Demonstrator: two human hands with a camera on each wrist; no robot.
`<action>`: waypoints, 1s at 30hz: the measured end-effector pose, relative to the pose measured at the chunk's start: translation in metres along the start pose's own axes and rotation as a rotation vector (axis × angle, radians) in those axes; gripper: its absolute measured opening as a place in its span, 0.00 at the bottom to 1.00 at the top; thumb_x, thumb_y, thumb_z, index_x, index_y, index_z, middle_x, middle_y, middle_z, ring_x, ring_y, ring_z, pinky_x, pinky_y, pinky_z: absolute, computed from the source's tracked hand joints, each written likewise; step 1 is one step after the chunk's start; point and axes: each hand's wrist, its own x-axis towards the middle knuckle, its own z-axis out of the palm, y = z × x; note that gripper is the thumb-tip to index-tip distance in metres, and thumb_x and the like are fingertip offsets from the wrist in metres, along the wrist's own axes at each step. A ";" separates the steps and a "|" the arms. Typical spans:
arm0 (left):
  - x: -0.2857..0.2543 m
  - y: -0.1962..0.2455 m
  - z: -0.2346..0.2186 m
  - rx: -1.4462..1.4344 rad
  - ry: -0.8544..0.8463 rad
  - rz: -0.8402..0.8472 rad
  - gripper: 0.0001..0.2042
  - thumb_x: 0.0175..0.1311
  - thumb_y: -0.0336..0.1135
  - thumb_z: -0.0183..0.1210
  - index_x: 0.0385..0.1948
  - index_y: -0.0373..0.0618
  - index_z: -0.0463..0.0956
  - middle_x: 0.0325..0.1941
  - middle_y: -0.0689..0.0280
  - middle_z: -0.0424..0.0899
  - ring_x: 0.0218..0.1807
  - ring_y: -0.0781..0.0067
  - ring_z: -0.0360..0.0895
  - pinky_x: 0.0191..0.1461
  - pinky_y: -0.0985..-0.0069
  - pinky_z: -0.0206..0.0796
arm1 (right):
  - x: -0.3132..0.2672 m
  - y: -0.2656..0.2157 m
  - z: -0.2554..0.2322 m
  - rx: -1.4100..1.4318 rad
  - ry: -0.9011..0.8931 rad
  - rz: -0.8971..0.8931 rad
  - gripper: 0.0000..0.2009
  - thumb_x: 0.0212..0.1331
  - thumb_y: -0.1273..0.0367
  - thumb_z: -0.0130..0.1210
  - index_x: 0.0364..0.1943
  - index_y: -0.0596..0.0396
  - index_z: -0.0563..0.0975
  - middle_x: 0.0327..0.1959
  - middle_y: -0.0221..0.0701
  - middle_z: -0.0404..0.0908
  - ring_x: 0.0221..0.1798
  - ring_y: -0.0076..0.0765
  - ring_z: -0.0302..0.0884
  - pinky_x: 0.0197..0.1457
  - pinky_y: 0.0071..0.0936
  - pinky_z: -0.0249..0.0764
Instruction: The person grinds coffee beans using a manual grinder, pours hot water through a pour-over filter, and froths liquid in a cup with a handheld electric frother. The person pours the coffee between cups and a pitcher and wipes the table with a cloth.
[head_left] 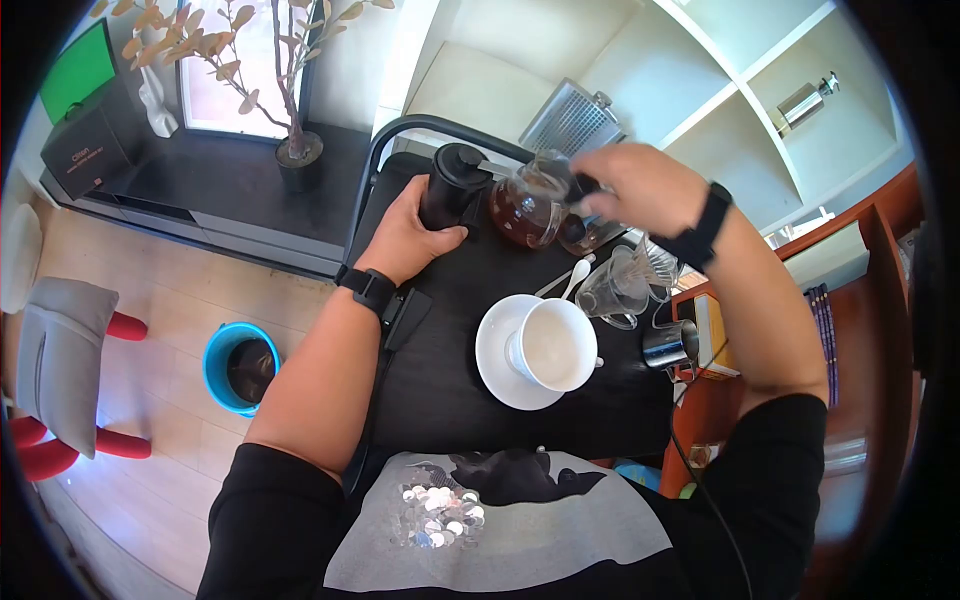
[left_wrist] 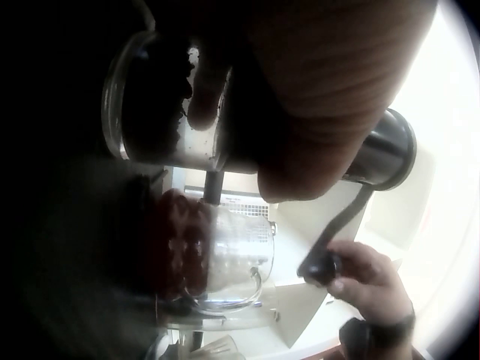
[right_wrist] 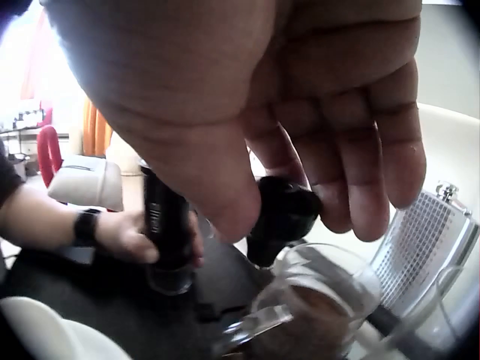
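Note:
My left hand [head_left: 408,238] grips a black hand coffee grinder [head_left: 450,195], standing upright at the back left of the black tabletop. Dark grounds [left_wrist: 154,101] show through the grinder's clear lower jar in the left wrist view. A metal crank [left_wrist: 339,221] runs out from its top to a black knob [right_wrist: 283,214]. My right hand [head_left: 645,185] pinches that knob between thumb and fingers, above the glassware. Beneath the crank sits a glass pot [head_left: 522,218] with reddish-brown liquid, close to the right of the grinder.
A white cup [head_left: 555,345] stands on a saucer [head_left: 493,350] near me. White spoon [head_left: 578,275], glass vessel [head_left: 612,290] and steel pitcher [head_left: 670,343] lie to the right. A black rail [head_left: 440,120] edges the back. A blue bucket [head_left: 215,375] is on the floor.

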 end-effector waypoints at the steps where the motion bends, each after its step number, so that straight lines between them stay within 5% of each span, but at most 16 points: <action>1: 0.000 0.001 0.000 0.013 0.005 0.015 0.24 0.42 0.25 0.62 0.45 0.40 0.65 0.41 0.66 0.74 0.44 0.77 0.69 0.51 0.79 0.60 | -0.012 -0.012 -0.006 0.045 -0.057 -0.005 0.17 0.43 0.70 0.57 0.39 0.60 0.72 0.37 0.41 0.75 0.42 0.49 0.71 0.44 0.37 0.68; 8: 0.004 -0.015 0.004 -0.077 -0.043 0.092 0.26 0.41 0.29 0.65 0.45 0.39 0.65 0.40 0.63 0.75 0.43 0.75 0.71 0.49 0.77 0.62 | -0.013 -0.101 -0.008 0.002 0.168 -0.604 0.13 0.42 0.68 0.57 0.32 0.57 0.69 0.27 0.35 0.70 0.35 0.43 0.71 0.38 0.34 0.68; 9: 0.018 -0.045 0.006 -0.535 -0.158 -0.132 0.27 0.41 0.30 0.65 0.47 0.40 0.64 0.41 0.62 0.75 0.45 0.74 0.70 0.51 0.76 0.61 | 0.000 -0.109 -0.009 0.021 0.173 -0.658 0.12 0.42 0.68 0.57 0.31 0.57 0.69 0.27 0.35 0.69 0.35 0.42 0.71 0.38 0.33 0.68; 10: 0.015 -0.035 0.002 -0.530 -0.151 -0.133 0.27 0.41 0.30 0.65 0.47 0.40 0.64 0.41 0.62 0.75 0.45 0.74 0.70 0.51 0.76 0.61 | 0.016 -0.116 -0.015 0.016 0.167 -0.686 0.12 0.43 0.68 0.56 0.29 0.57 0.69 0.27 0.35 0.70 0.35 0.42 0.71 0.38 0.34 0.68; 13: -0.003 -0.002 0.000 0.805 0.148 0.568 0.30 0.41 0.31 0.66 0.50 0.40 0.64 0.42 0.62 0.75 0.49 0.72 0.68 0.55 0.75 0.59 | 0.070 -0.125 -0.027 0.024 0.255 -0.757 0.11 0.44 0.66 0.56 0.28 0.57 0.70 0.28 0.38 0.71 0.37 0.45 0.71 0.40 0.38 0.68; 14: -0.007 -0.009 0.012 0.693 0.173 0.419 0.30 0.42 0.31 0.64 0.52 0.40 0.63 0.43 0.61 0.75 0.51 0.71 0.67 0.56 0.75 0.56 | 0.089 -0.126 -0.031 -0.010 0.271 -0.719 0.11 0.44 0.66 0.56 0.30 0.58 0.71 0.28 0.39 0.72 0.37 0.47 0.72 0.40 0.39 0.68; 15: 0.000 -0.011 0.001 0.019 -0.168 0.037 0.27 0.43 0.30 0.63 0.49 0.39 0.65 0.42 0.60 0.75 0.49 0.71 0.68 0.54 0.76 0.57 | 0.106 -0.123 -0.035 -0.044 0.285 -0.677 0.12 0.44 0.66 0.56 0.31 0.58 0.72 0.28 0.40 0.74 0.38 0.48 0.72 0.41 0.39 0.68; 19: -0.002 0.001 0.005 -0.009 -0.096 0.072 0.24 0.41 0.30 0.63 0.44 0.37 0.65 0.39 0.59 0.75 0.44 0.69 0.71 0.50 0.76 0.60 | 0.168 -0.083 -0.042 -0.154 0.287 -0.536 0.14 0.43 0.62 0.56 0.33 0.55 0.77 0.28 0.41 0.77 0.35 0.48 0.75 0.38 0.40 0.70; 21: -0.001 0.000 0.005 0.031 -0.081 0.088 0.24 0.40 0.30 0.63 0.43 0.37 0.65 0.38 0.58 0.74 0.42 0.69 0.71 0.49 0.76 0.61 | 0.169 -0.048 -0.051 -0.124 0.182 -0.452 0.16 0.43 0.62 0.53 0.35 0.58 0.75 0.31 0.50 0.76 0.37 0.52 0.73 0.43 0.40 0.68; 23: -0.001 0.001 0.005 0.057 -0.064 0.062 0.25 0.40 0.31 0.63 0.44 0.38 0.65 0.38 0.58 0.74 0.42 0.68 0.71 0.49 0.75 0.62 | 0.174 -0.001 -0.021 0.030 0.251 -0.355 0.16 0.47 0.64 0.57 0.40 0.57 0.74 0.30 0.41 0.77 0.35 0.45 0.74 0.39 0.35 0.69; 27: 0.000 0.001 0.006 0.058 -0.064 0.065 0.25 0.40 0.31 0.63 0.44 0.38 0.65 0.38 0.57 0.74 0.42 0.67 0.72 0.49 0.75 0.62 | 0.118 0.042 -0.008 -0.019 0.183 -0.189 0.16 0.46 0.65 0.58 0.39 0.57 0.74 0.27 0.41 0.76 0.31 0.43 0.74 0.35 0.34 0.68; 30: 0.001 0.000 0.006 0.065 -0.081 0.032 0.25 0.41 0.29 0.64 0.44 0.39 0.64 0.40 0.64 0.73 0.42 0.77 0.68 0.50 0.79 0.60 | 0.060 0.042 -0.002 0.060 0.088 -0.041 0.17 0.43 0.67 0.59 0.39 0.57 0.74 0.23 0.40 0.74 0.28 0.43 0.72 0.33 0.35 0.67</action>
